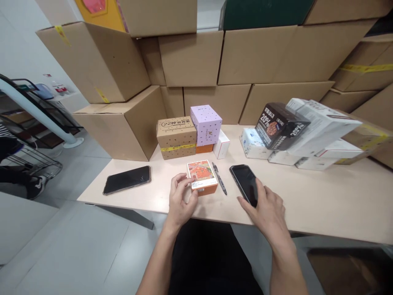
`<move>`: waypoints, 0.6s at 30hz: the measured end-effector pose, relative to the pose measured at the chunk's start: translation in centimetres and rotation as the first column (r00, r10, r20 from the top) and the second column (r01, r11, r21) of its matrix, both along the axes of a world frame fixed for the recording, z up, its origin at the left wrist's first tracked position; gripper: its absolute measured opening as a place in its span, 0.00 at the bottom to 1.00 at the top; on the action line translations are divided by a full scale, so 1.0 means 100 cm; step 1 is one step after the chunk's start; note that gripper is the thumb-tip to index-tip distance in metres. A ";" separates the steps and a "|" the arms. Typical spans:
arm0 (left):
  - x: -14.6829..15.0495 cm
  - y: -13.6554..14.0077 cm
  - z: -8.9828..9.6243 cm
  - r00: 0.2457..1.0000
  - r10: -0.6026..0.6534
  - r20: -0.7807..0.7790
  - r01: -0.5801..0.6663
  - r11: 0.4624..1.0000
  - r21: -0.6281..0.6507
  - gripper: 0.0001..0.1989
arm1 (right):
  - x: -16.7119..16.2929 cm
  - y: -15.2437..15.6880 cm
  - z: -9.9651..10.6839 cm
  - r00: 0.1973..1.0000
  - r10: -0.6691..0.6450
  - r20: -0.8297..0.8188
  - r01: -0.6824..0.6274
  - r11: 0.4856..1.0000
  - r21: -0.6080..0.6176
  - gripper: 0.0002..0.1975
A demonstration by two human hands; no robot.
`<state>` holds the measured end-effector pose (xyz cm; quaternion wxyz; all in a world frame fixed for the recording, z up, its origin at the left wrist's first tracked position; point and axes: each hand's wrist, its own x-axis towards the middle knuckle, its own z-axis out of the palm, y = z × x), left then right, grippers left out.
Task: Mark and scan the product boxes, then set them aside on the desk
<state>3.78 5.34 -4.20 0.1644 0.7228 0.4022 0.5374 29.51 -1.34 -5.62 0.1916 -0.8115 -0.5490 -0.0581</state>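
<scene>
My left hand (181,200) is at the left side of a small orange and white box (204,174) with a food picture on top. The thumb touches its near left corner, and a fingertip rests on the upper edge. A grey pen (219,179) lies just right of the box. Further right, a black smartphone (244,180) is gripped at its near end by my right hand (268,207), thumb on one side and fingers on the other. Its dark screen faces up, and it appears to lie on the table or very close to it.
A second phone (127,180) lies on the table (322,196) at left. Behind stand a brown carton (176,137), a purple box (206,125) and a narrow white box (221,144). Several packages, including a dark brown one (278,125), are piled right. Large cardboard boxes (258,55) wall the back.
</scene>
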 end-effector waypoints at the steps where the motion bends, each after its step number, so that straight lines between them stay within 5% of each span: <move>1: 0.001 0.000 0.000 1.000 -0.004 -0.012 0.005 1.000 0.006 0.15 | -0.001 0.002 -0.002 1.000 0.004 -0.005 -0.004 1.000 0.025 0.38; 8: 0.004 -0.002 0.002 0.996 -0.002 -0.086 0.004 1.000 0.025 0.15 | -0.002 0.008 -0.008 0.988 0.086 -0.126 -0.051 0.966 0.253 0.38; 14: 0.003 -0.003 0.002 0.994 -0.003 -0.106 0.005 1.000 0.025 0.15 | -0.025 -0.007 0.018 0.901 0.206 -0.381 -0.056 0.928 0.368 0.40; 18: 0.003 -0.003 0.001 0.993 0.030 -0.116 -0.024 0.999 0.048 0.16 | -0.055 -0.010 0.031 0.859 0.325 -0.395 -0.144 0.895 0.421 0.39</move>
